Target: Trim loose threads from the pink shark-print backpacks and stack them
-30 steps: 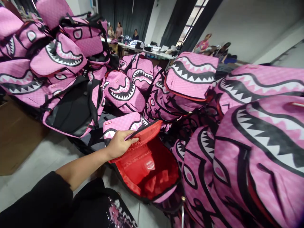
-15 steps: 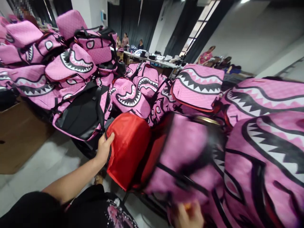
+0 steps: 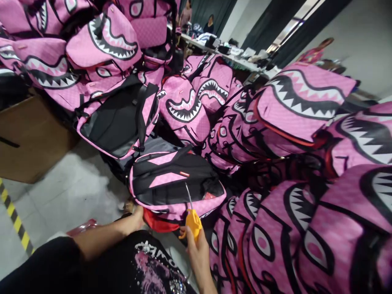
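A pink backpack lies in front of me with its black padded back panel and straps facing up. My left hand is closed on its near left edge, where the red lining hangs out below. My right hand grips a yellow-handled tool with a thin metal tip. That tip points away from me, over the black panel near a small red-and-white label. I cannot make out the tool's exact kind. Some fingers of both hands are hidden.
Pink shark-mouth backpacks are heaped at the left and stand in a row at the right. Another backpack lies back-up just beyond. A cardboard box is at left. People stand near a laden table behind.
The backpack, open with red lining showing before, is now turned with its back panel up. My right hand has come from the lower right to its near edge. The view has tilted down.
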Tool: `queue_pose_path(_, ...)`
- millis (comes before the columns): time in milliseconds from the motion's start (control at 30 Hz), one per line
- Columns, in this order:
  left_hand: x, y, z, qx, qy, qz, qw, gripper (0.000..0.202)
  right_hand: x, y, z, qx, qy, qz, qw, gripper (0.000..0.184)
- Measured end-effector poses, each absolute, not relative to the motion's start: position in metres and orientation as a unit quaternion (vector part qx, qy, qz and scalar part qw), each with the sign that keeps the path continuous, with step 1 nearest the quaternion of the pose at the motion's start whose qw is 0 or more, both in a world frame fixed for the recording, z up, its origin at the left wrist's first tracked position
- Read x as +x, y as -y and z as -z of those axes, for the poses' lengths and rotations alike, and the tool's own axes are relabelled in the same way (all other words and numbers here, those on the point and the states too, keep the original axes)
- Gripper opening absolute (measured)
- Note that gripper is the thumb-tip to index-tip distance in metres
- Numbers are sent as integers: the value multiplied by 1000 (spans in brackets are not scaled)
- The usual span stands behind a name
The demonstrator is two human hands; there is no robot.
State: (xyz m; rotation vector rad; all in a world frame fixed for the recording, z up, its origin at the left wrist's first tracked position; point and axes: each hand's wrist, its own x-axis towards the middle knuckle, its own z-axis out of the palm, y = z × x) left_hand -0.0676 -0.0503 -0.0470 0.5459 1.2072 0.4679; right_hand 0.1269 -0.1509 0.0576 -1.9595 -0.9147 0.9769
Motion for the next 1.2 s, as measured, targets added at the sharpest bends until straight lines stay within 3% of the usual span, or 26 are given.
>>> queue_pose_path(133, -37, 70, 32, 424, -453, -10, 784, 51, 156, 161, -43, -812, 313, -347, 350, 58)
queue_pose_path(233, -25, 55, -2, 596, -444, -77, 665, 34, 169, 169, -55, -834, 327, -316, 313, 56)
queue_pose_path(300, -8, 23, -20, 697, -471, -200, 502, 45, 179, 163, -71, -849, 355, -288, 266, 55)
queue_pose_path(367, 18, -14, -24, 762, -501, -225, 343, 74, 190, 141, -89, -859, 392, -256, 208, 53)
queue_pose_path(433, 42, -43, -11, 785, -530, -164, 276, 97, 203, 104, -105, -867, 422, -225, 141, 49)
queue_pose_path(533, 54, -56, 22, 816, -520, -118, 225, 93, 218, 42, -124, -875, 448, -179, 32, 46)
queue_pose_path(633, 37, -43, 47, 834, -503, -115, 198, 79, 221, 0, -129, -854, 496, -146, -63, 46)
queue_pose_path(733, 16, -30, 53, 826, -517, -91, 205, 78, 218, -15, -126, -811, 553, -139, -130, 47)
queue_pose_path(1200, 10, -30, 53, 825, -518, -47, 223, 72, 211, -55, -125, -753, 617, -114, -200, 44)
